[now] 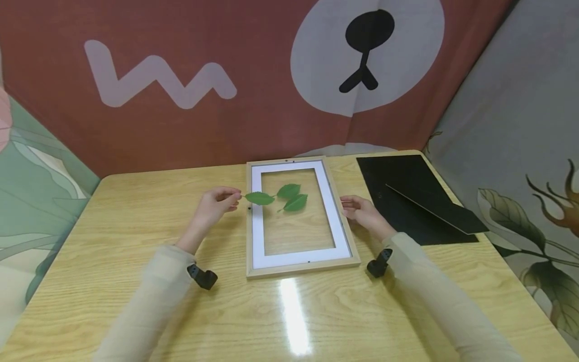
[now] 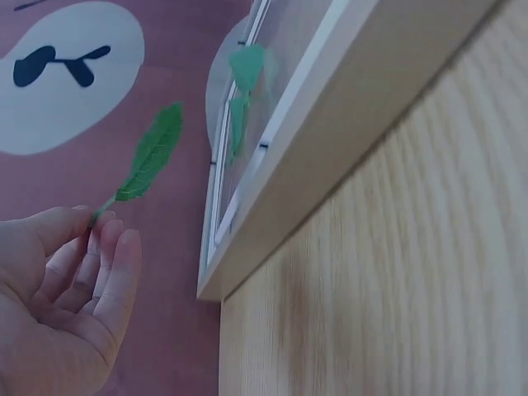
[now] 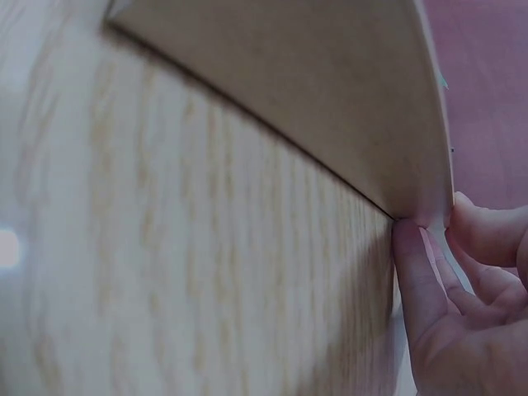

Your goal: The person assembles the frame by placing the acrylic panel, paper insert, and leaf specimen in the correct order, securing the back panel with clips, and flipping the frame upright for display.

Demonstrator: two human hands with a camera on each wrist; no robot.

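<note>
My left hand [image 1: 217,203] pinches a green leaf [image 1: 260,198] by its stem, between thumb and fingertips. The leaf [image 2: 151,157] stands out from the fingers, over the left side of a light wooden picture frame [image 1: 304,270] in the head view. Inside the frame's white mat border [image 1: 294,259], two more green leaves [image 1: 296,202] lie close together on the clear pane. At the frame's right side is my right hand [image 1: 364,213]. In the right wrist view its fingers [image 3: 417,264] touch the outer wall, with the thumb at the upper edge.
A large black board [image 1: 389,171] lies on the right of the wooden table [image 1: 135,241], with its folded-out stand [image 1: 445,213] raised. Behind the table hangs a red-brown printed cloth [image 1: 181,130]. Small dark cameras [image 1: 202,277] are strapped on both wrists.
</note>
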